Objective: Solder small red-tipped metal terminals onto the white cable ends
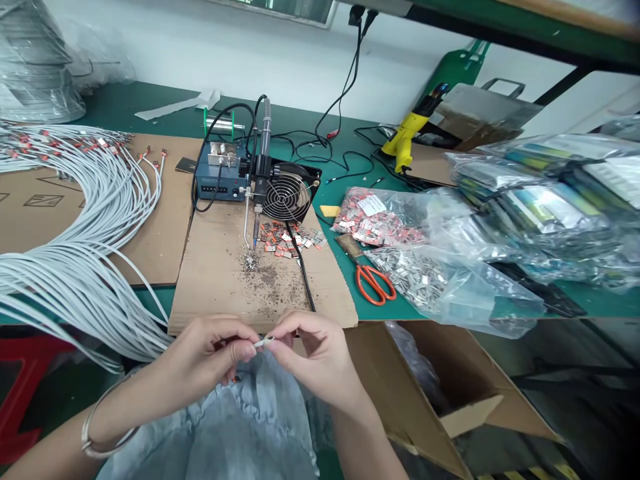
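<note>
My left hand (207,357) and my right hand (315,357) meet at the near edge of the bench, both pinched on the end of a thin grey-white cable (263,343) held between their fingertips. Something small and red peeks out under my left fingers. Below the hands lies grey crumpled cloth (250,427). Just beyond them is a cardboard sheet (220,267) dusted with solder debris, with a pile of small red and silver connector parts (290,239) on it. A soldering iron (259,193) hangs tip-down in its stand beside a blue soldering station (220,173) and a small black fan (287,193).
A big bundle of grey cables (75,220) curves across the left. Orange-handled scissors (373,280) lie right of the cardboard. Plastic bags of red parts (380,220) and metal parts (430,280) sit at right. An open cardboard box (425,393) stands below the bench edge. A yellow tool (405,137) lies at the back.
</note>
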A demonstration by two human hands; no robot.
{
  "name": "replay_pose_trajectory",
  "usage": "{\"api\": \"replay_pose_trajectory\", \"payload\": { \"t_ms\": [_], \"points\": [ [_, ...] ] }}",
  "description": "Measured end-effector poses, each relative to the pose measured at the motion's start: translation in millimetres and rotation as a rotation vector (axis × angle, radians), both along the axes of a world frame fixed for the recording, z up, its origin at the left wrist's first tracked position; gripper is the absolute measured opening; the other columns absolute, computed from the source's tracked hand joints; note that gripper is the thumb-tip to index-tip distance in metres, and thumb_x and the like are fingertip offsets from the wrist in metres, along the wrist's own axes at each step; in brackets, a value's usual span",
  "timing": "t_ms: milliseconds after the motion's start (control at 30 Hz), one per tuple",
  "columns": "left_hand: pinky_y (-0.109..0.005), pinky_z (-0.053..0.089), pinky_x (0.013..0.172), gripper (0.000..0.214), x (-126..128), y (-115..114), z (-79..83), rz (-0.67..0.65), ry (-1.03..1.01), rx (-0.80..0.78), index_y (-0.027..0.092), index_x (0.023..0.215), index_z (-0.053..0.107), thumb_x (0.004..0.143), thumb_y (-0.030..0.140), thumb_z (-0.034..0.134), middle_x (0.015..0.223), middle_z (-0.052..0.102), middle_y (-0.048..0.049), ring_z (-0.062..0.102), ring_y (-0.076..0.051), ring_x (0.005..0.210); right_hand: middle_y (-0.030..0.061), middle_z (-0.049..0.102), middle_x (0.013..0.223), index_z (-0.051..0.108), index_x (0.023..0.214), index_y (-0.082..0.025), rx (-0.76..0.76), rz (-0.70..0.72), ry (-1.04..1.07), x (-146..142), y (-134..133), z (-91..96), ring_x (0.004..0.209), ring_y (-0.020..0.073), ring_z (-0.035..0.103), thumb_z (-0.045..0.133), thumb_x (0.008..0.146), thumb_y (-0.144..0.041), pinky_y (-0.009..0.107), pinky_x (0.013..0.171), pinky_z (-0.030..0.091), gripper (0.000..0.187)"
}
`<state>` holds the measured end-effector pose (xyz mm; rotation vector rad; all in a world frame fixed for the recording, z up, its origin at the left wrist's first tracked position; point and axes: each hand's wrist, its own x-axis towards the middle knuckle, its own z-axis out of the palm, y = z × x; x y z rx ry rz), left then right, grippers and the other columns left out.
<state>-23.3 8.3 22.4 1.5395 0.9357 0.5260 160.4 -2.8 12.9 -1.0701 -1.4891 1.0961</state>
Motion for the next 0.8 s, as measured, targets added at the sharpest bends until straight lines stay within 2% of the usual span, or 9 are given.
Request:
{"api": "replay_pose_trajectory", "payload": {
  "t_ms": [100,300,467,533,633,700,800],
  "points": [
    [-0.017,0.039,0.044,0.025,4.6,0.1,0.3,0.060,-0.008,0.023,0.014,0.080,0.066,0.086,0.034,0.052,0.059,0.052,0.0023,0.050,-0.008,0.045,-0.0012,0.055,0.052,0.059,0.059,-0.018,0.013,-0.057,0.077,-7.9,-2.0,-3.1,0.050,0.0120,0.047,0.065,0.071,-0.017,0.025,0.049,0.038,0.013],
    [-0.017,0.038,0.038,0.027,7.6,-3.7,0.6,0.160,-0.152,-0.165,0.013,0.071,0.061,0.081,0.038,0.057,0.046,0.047,0.0053,0.045,-0.007,0.038,-0.0023,0.047,0.053,0.054,0.061,-0.019,0.154,-0.282,0.251,-38.5,-7.3,-17.7,0.051,0.0122,0.044,0.059,0.077,-0.018,0.026,0.050,0.037,0.017],
    [-0.018,0.040,0.039,0.031,4.5,-7.2,-1.2,0.205,-0.179,-0.189,0.013,0.071,0.061,0.079,0.043,0.060,0.049,0.050,0.0040,0.047,-0.008,0.039,-0.0030,0.048,0.054,0.051,0.062,-0.020,0.127,-0.261,0.341,-49.1,-6.5,-20.2,0.051,0.0122,0.046,0.058,0.077,-0.015,0.025,0.049,0.037,0.017],
    [-0.018,0.040,0.039,0.035,4.6,-7.2,-1.8,0.204,-0.185,-0.205,0.013,0.070,0.061,0.077,0.047,0.061,0.046,0.049,0.0041,0.047,-0.008,0.038,-0.0031,0.048,0.054,0.053,0.065,-0.021,0.236,-0.306,0.235,-50.3,-7.7,-22.3,0.051,0.0126,0.046,0.057,0.076,-0.011,0.026,0.050,0.037,0.016],
    [-0.018,0.038,0.038,0.043,3.7,-5.9,-1.9,0.214,-0.223,-0.272,0.013,0.070,0.061,0.072,0.055,0.064,0.040,0.047,0.0052,0.044,-0.007,0.035,-0.0013,0.053,0.058,0.059,0.076,-0.024,0.506,-0.418,-0.040,-50.4,-10.7,-27.0,0.053,0.0146,0.047,0.059,0.073,-0.005,0.032,0.055,0.037,0.019],
    [-0.017,0.036,0.036,0.043,0.8,-4.4,-2.5,0.207,-0.276,-0.320,0.013,0.070,0.060,0.070,0.056,0.065,0.041,0.047,0.0057,0.043,-0.007,0.034,0.0001,0.058,0.062,0.060,0.084,-0.025,0.575,-0.390,-0.096,-47.8,-11.4,-27.7,0.055,0.0158,0.049,0.060,0.072,-0.005,0.034,0.058,0.038,0.024],
    [-0.015,0.033,0.034,0.042,-6.0,-2.1,-5.2,0.147,-0.344,-0.387,0.014,0.066,0.056,0.073,0.054,0.064,0.045,0.049,0.0053,0.043,-0.005,0.032,0.0006,0.062,0.064,0.063,0.088,-0.024,0.412,-0.182,0.003,-38.7,-7.8,-21.2,0.058,0.0163,0.053,0.065,0.073,-0.011,0.032,0.058,0.041,0.020]
  ]
}}
